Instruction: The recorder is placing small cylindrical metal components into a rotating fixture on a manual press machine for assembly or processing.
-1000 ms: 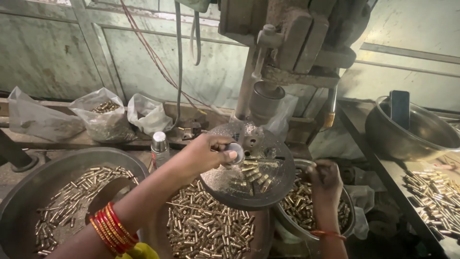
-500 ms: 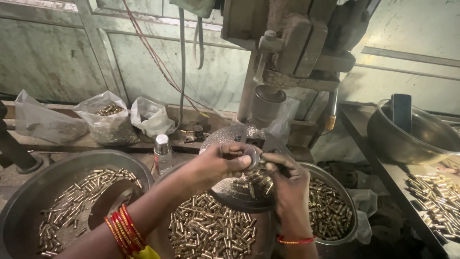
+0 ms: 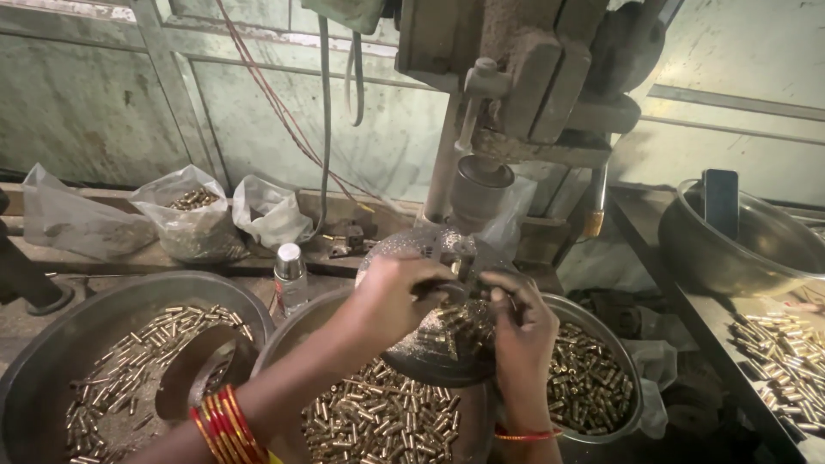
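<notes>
Over the round press plate, brass pieces piled; our left hand and right hand pinch pieces, fingers narrow.

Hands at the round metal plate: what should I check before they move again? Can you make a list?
1. Both hands on the plate: ok. The left hand and right hand meet at the round plate.
2. Small brass pieces ready on the plate: ok, a pile lies between the hands.
3. Fingers away from the machine head: ok, it hangs above them, not touching.
4. Which piece the fingers pinch: cannot tell, they hide it.
5. Bowl under the plate has room: ok, the middle bowl is partly filled.
6. Small bottle upright: ok, standing beside the bowls.
</notes>
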